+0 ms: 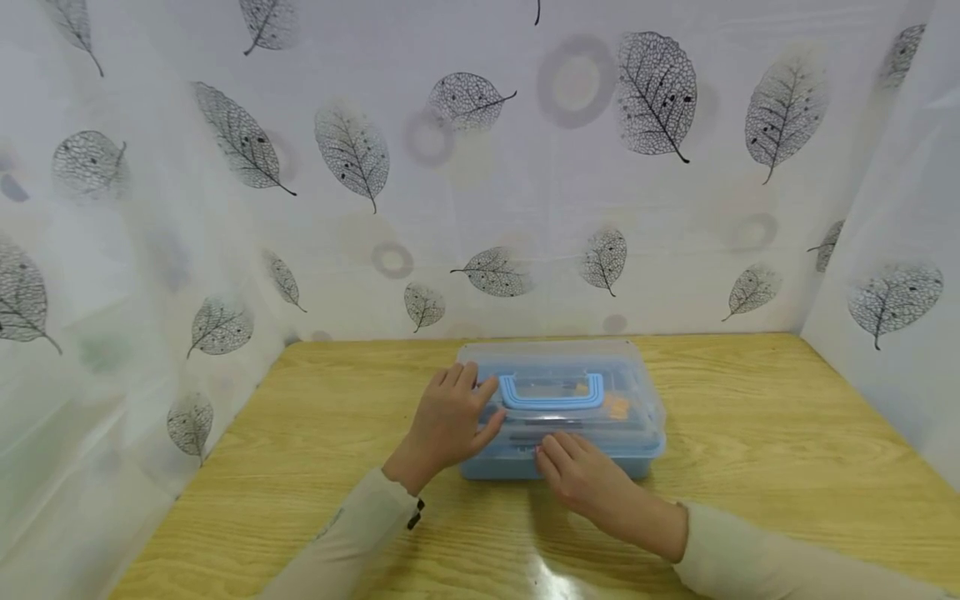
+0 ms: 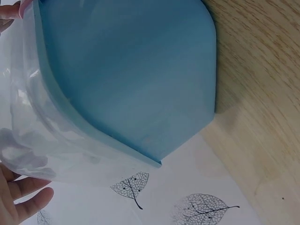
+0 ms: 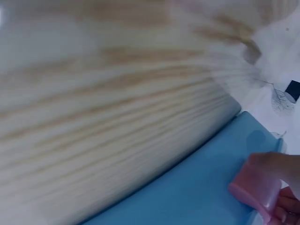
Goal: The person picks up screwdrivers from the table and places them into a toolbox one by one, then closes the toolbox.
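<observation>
A storage box (image 1: 480, 468) with a blue base and a clear lid (image 1: 645, 392) stands on the table, its lid down. My left hand (image 1: 452, 417) rests on the lid's left side, fingers extended. The same hand's fingers (image 2: 30, 201) lie against the clear plastic in the left wrist view. At the front, my right hand (image 1: 588, 482) has its thumb and fingers on a pink latch (image 3: 255, 187). In the right wrist view, the thumb (image 3: 274, 164) and curled fingers (image 3: 287, 206) pinch this latch. A light-blue handle (image 1: 551, 404) lies folded on the lid.
Orange items (image 1: 617, 407) and dark, long items show blurrily through the lid. The wooden table (image 1: 322, 425) extends on both sides of the box. A leaf-printed curtain (image 1: 525, 192) encloses the table's back and sides.
</observation>
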Demonstrator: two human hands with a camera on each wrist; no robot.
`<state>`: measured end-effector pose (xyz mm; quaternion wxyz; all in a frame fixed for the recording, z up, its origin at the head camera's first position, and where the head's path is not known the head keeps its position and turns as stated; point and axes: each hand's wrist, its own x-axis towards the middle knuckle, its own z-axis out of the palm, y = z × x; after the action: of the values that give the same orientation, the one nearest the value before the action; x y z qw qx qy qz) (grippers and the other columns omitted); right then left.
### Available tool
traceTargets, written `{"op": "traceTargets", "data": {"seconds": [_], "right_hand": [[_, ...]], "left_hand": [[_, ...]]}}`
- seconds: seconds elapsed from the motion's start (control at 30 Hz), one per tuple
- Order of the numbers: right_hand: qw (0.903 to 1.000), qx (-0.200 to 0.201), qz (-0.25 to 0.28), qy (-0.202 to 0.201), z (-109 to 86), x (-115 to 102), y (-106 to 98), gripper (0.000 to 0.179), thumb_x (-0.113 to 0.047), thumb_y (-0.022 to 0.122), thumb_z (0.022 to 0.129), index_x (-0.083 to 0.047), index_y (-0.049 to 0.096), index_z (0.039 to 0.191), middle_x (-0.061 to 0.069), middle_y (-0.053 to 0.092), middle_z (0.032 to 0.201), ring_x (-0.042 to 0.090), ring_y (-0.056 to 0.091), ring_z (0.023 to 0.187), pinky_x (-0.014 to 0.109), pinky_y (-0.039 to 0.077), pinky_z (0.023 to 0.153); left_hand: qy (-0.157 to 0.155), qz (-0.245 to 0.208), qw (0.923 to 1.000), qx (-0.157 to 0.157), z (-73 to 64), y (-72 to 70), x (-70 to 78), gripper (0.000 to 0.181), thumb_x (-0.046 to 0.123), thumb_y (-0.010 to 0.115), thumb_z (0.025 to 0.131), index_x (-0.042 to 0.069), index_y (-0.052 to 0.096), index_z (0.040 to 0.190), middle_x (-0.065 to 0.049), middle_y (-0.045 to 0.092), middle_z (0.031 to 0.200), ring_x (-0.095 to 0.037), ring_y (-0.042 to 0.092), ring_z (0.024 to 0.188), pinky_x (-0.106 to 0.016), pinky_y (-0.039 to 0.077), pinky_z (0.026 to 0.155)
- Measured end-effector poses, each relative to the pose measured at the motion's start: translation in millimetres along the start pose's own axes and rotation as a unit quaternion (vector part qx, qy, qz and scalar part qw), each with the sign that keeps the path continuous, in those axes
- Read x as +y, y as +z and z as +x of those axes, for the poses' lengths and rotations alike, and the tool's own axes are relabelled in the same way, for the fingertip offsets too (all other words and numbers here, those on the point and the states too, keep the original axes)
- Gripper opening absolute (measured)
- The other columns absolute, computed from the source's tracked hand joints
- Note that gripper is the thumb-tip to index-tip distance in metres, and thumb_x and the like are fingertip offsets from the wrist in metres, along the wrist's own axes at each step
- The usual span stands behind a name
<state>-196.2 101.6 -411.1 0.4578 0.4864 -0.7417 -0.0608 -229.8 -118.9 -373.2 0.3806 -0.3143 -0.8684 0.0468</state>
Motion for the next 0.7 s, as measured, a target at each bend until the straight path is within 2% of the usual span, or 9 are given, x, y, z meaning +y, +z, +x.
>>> {"op": "traceTargets", "data": {"seconds": [0.13,0.2,0.27,0.3,0.33,0.43,0.5,0.7], "right_hand": [[0.9996,-0.012,0.021,0.013,1.2,1,-8,0.051,-0.005,0.016,0.103,-0.003,0.064,0.086,0.005,0.057,0.082,0.014,0.054,0.072,0.024,0.049,0.064],[0.9989,-0.021,0.036,0.021,1.5,2,-12,0.048,-0.009,0.020,0.104,-0.003,0.064,0.089,0.004,0.058,0.083,0.014,0.056,0.074,0.025,0.051,0.066],[0.9977,-0.033,0.052,0.027,1.7,4,-15,0.025,-0.013,0.043,0.100,-0.003,0.065,0.091,0.003,0.059,0.085,0.014,0.058,0.076,0.026,0.052,0.068],[0.9969,-0.039,0.061,0.031,1.5,5,-17,0.015,-0.016,0.056,0.094,-0.003,0.065,0.092,0.003,0.060,0.086,0.014,0.058,0.077,0.026,0.052,0.069],[0.9962,-0.045,0.067,0.034,1.2,6,-19,0.017,-0.019,0.068,0.085,-0.004,0.065,0.093,0.003,0.060,0.087,0.014,0.059,0.078,0.026,0.052,0.070],[0.9935,-0.054,0.086,0.052,1.8,11,-25,0.051,-0.027,0.090,0.054,-0.006,0.066,0.094,0.001,0.061,0.088,0.015,0.059,0.080,0.028,0.053,0.070],[0.9920,-0.052,0.095,0.065,3.3,15,-29,0.057,-0.032,0.092,0.049,-0.008,0.066,0.093,0.001,0.062,0.087,0.015,0.060,0.079,0.028,0.053,0.069],[0.9878,-0.043,0.122,0.087,12.6,29,-43,0.061,-0.035,0.092,0.047,-0.007,0.066,0.094,0.002,0.063,0.087,0.017,0.061,0.079,0.031,0.053,0.069]], "left_hand": [[-0.003,0.000,1.0000,-0.007,0.9,-0.2,0.0,0.031,0.044,0.061,0.082,0.015,0.061,0.094,-0.003,0.051,0.081,-0.018,0.050,0.073,-0.031,0.047,0.066],[-0.007,0.002,0.9998,-0.017,1.5,-0.8,-0.2,0.033,0.045,0.061,0.083,0.015,0.061,0.095,-0.003,0.050,0.081,-0.017,0.050,0.073,-0.031,0.047,0.066],[-0.012,-0.003,0.9995,-0.029,2.2,-2.4,-0.5,0.035,0.047,0.061,0.083,0.014,0.061,0.096,-0.003,0.050,0.082,-0.017,0.049,0.073,-0.031,0.047,0.066],[-0.015,-0.006,0.9992,-0.037,2.6,-3.4,-0.9,0.036,0.048,0.060,0.083,0.014,0.060,0.097,-0.003,0.050,0.082,-0.017,0.049,0.073,-0.031,0.048,0.067],[-0.018,-0.011,0.9988,-0.044,3.1,-4.8,-1.3,0.037,0.048,0.060,0.084,0.014,0.060,0.097,-0.002,0.051,0.082,-0.017,0.049,0.073,-0.031,0.048,0.067],[-0.026,-0.033,0.9966,-0.070,4.6,-9.3,-3.3,0.040,0.050,0.060,0.085,0.012,0.060,0.097,-0.003,0.051,0.083,-0.016,0.048,0.073,-0.031,0.048,0.068],[-0.028,-0.046,0.9948,-0.087,5.6,-12.2,-5.2,0.041,0.051,0.060,0.085,0.012,0.059,0.097,-0.002,0.051,0.084,-0.016,0.048,0.073,-0.030,0.048,0.068],[-0.028,-0.071,0.9908,-0.111,9.1,-20.1,-9.9,0.040,0.049,0.061,0.085,0.010,0.061,0.097,-0.002,0.055,0.085,-0.017,0.054,0.075,-0.034,0.050,0.076]]}}
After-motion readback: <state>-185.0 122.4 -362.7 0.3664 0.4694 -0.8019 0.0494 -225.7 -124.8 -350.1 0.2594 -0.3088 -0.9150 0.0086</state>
